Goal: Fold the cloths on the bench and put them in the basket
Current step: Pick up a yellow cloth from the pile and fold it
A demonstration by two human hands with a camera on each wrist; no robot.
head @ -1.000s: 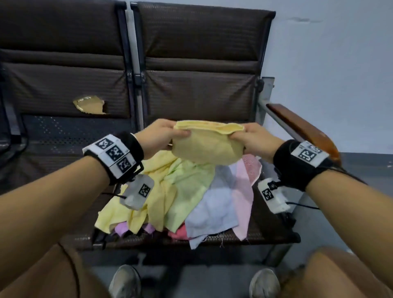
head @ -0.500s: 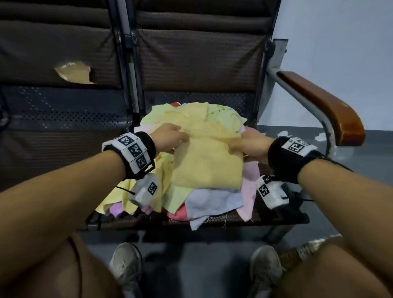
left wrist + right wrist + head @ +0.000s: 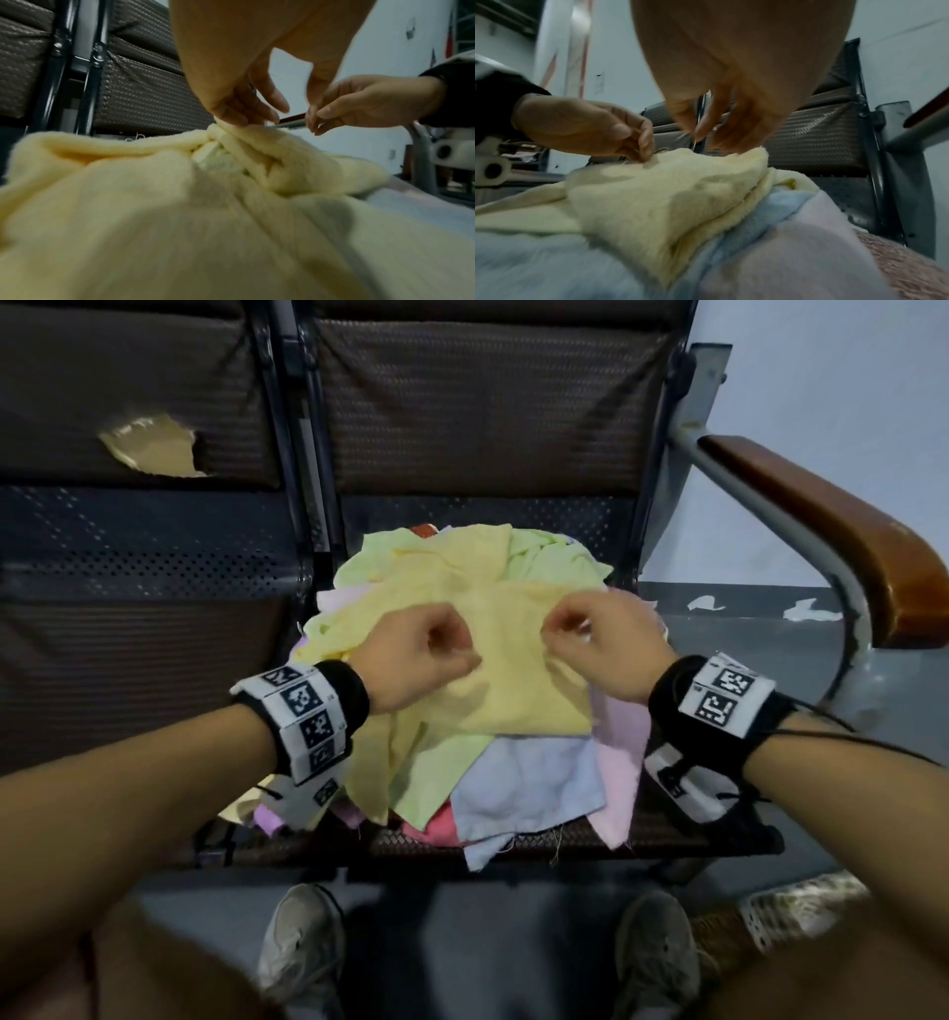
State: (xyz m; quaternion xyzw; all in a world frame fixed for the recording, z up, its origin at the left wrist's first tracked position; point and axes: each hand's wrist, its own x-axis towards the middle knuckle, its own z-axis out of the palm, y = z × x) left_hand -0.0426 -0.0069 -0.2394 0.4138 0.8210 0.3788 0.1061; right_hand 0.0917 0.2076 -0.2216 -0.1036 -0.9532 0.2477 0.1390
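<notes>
A pile of coloured cloths (image 3: pixel 518 778) covers the bench seat (image 3: pixel 683 834). On top lies a folded yellow cloth (image 3: pixel 518 680) (image 3: pixel 295 162) (image 3: pixel 670 194). My left hand (image 3: pixel 426 654) (image 3: pixel 239 113) is over its left part, and its curled fingertips pinch a raised ridge of the cloth. My right hand (image 3: pixel 590 644) (image 3: pixel 718 134) is over the cloth's right part, fingers curled and thumb against forefinger at the far corner. Blur hides whether it has hold of the fabric. The edge of a woven basket (image 3: pixel 796 911) shows on the floor at the lower right.
A wooden armrest (image 3: pixel 842 531) on a metal tube rises right of the seat. The padded backrest (image 3: pixel 488 403) stands behind the pile, and the left seat's backrest has a torn patch (image 3: pixel 149 449). My shoes (image 3: pixel 298 952) are on the grey floor below.
The yellow cloth was held up in the air by both hands and now lies flat on the pile. Both hands have drawn in toward its middle with their fingers curled.
</notes>
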